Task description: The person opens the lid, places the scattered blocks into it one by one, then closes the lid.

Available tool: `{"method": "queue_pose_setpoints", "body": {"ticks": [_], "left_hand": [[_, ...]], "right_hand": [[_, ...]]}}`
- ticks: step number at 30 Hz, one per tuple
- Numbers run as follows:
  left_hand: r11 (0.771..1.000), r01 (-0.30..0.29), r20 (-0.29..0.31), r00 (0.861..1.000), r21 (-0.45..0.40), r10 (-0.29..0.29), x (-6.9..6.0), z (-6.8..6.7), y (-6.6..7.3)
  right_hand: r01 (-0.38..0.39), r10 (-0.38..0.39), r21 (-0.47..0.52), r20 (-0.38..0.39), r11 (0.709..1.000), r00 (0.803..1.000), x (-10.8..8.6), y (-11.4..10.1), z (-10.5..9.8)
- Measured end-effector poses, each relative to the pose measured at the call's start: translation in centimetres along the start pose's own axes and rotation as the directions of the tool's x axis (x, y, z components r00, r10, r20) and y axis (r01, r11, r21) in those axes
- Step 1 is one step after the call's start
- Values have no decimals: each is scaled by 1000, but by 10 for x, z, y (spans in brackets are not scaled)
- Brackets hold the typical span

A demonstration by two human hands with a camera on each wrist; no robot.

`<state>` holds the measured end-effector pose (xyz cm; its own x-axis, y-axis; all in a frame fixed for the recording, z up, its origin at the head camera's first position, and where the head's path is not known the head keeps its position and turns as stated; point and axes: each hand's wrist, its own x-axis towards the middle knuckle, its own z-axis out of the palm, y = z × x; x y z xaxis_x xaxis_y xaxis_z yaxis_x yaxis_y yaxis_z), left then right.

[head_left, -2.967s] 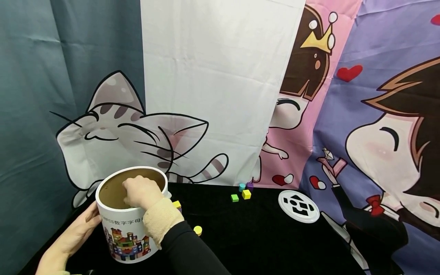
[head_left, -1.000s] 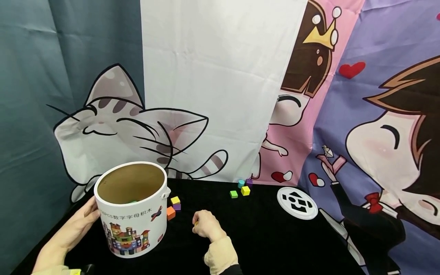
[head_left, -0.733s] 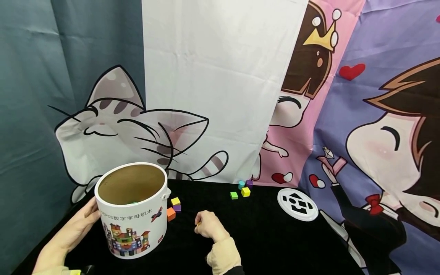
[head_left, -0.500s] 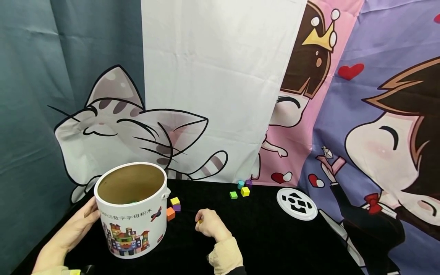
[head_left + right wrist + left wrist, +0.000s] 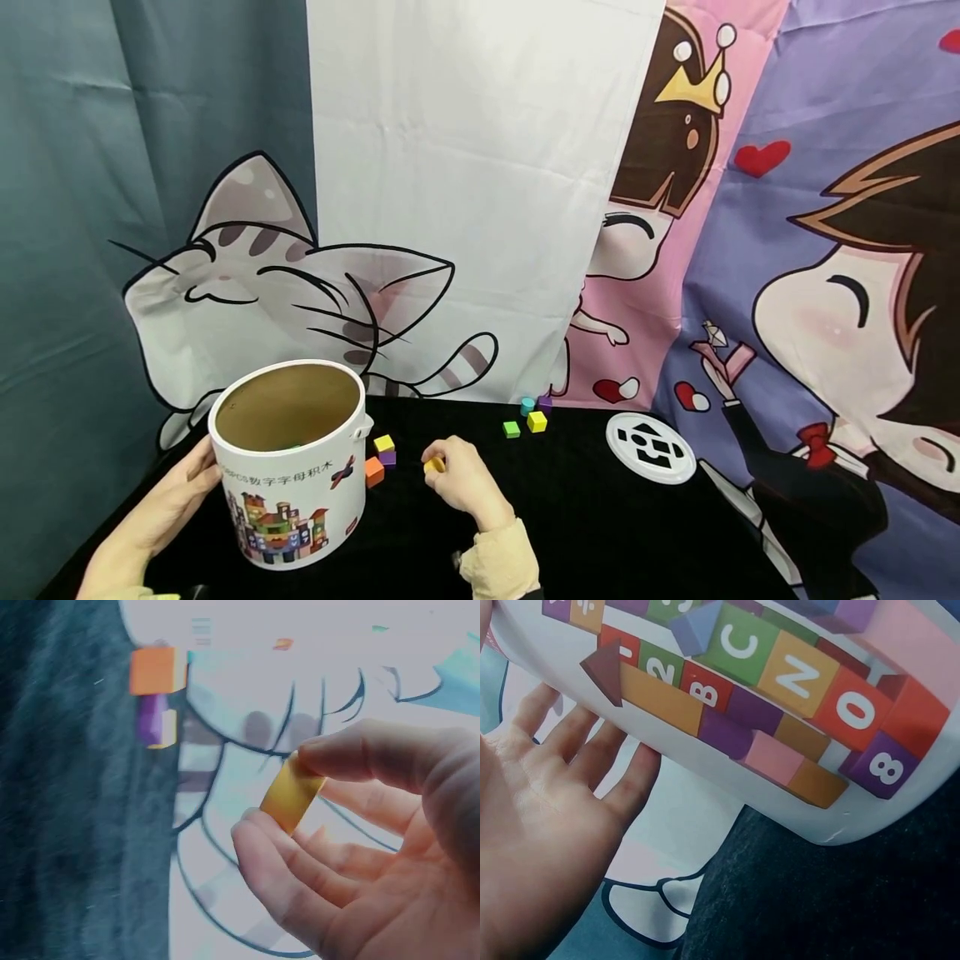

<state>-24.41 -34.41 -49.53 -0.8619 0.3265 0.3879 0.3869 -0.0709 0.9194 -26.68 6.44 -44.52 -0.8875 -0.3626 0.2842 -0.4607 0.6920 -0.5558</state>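
Observation:
My right hand (image 5: 461,475) pinches a short yellow cylinder block (image 5: 292,793) between thumb and fingertips, lifted above the black cloth. In the right wrist view its curved side faces the camera. My left hand (image 5: 168,508) rests with extended fingers against the left side of a white bucket (image 5: 288,500) printed with coloured blocks. In the left wrist view those fingers (image 5: 634,776) touch the bucket's wall. The bucket stands upright and uncovered, and a bit of green shows inside it. Right of it lie an orange block (image 5: 374,472), a purple block (image 5: 387,458) and a yellow cube (image 5: 384,443).
Farther back on the black cloth (image 5: 570,517) sit a green block (image 5: 512,429), a yellow cube (image 5: 537,422), a teal cylinder (image 5: 527,406) and a purple block (image 5: 545,403). A white lid with shaped holes (image 5: 651,448) lies at the right. Printed curtains (image 5: 465,167) hang behind.
My right hand came out of the bucket, reached the yellow cylinder on the cloth, took hold of it and raised it slightly. My left hand stays at the bucket.

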Motion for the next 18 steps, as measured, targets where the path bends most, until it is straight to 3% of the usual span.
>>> {"method": "queue_pose_setpoints", "body": {"ticks": [5,9,12,18], "left_hand": [[1000,11,-25,1000,0,-11,6,-1,2],[1000,1,-18,1000,0,-1,10,1,1],[1000,-5,-5,1000,-2,5,10,3,-1],[999,46,-22,999,0,-46,1,2,0]], "right_hand": [[92,-90,35,-62,995,994,2,-24,-11],[177,-162,103,-139,979,977,1,-49,-17],[281,-247,128,-229,951,942,2,-70,-18],[475,-430,55,-346,878,834,12,-114,-15]]}}
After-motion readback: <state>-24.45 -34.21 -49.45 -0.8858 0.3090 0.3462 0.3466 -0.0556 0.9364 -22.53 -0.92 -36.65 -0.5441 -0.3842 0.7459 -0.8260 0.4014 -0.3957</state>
